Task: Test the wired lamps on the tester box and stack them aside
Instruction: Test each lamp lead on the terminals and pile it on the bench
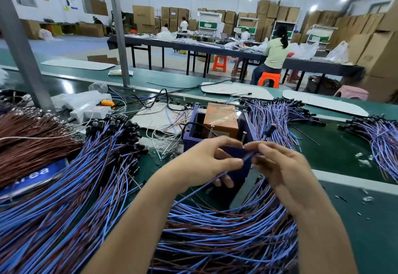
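Observation:
The tester box (190,132) is a purple open box with an orange block (221,118) inside and two upright screws at its near rim. My left hand (204,161) and my right hand (280,166) meet just in front of it, both pinching the blue and brown leads of one wired lamp (270,130). Its black head sticks up to the right of the box. The lead ends are near the screws; contact is blurred. Blue-and-brown wired lamps lie heaped on the left (90,176), below my hands (226,235) and on the right (277,114).
A bundle of brown wires (32,142) lies far left beside a white power strip (86,107) and a grey post (23,54). A further lamp pile (379,135) sits at the right edge. Small clear parts (364,159) dot the green belt. People work at tables behind.

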A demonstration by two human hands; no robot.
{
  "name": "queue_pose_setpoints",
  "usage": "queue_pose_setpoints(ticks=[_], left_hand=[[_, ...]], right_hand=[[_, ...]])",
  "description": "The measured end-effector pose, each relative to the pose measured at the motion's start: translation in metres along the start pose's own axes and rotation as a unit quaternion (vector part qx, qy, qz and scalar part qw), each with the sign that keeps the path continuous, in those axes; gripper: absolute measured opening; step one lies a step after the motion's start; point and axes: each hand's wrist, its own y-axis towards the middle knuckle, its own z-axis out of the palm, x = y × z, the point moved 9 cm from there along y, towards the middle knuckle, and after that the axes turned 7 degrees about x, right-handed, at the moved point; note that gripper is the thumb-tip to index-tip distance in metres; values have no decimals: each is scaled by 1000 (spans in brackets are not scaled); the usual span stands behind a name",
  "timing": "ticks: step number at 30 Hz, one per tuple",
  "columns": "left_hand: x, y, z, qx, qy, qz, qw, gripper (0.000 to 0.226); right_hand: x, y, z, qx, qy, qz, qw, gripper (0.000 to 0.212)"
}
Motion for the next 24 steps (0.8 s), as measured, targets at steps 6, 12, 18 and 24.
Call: queue_pose_setpoints(ticks=[6, 12, 18, 24], left_hand=[[17, -8, -30, 26, 112, -42, 993, 11], [38, -30, -82, -47, 128, -84, 987, 11], [22, -29, -76, -65, -54, -36, 996, 16], [13, -15, -51, -61, -141, -15, 988, 25]], right_hand=[[0, -15, -71, -209, 90, -14, 974, 26], [-1, -32, -116, -308, -90, -2, 947, 34], [-10, -20, -101, -236, -397, 127, 878, 25], [23, -14, -45, -197, -410, -2, 890, 7]])
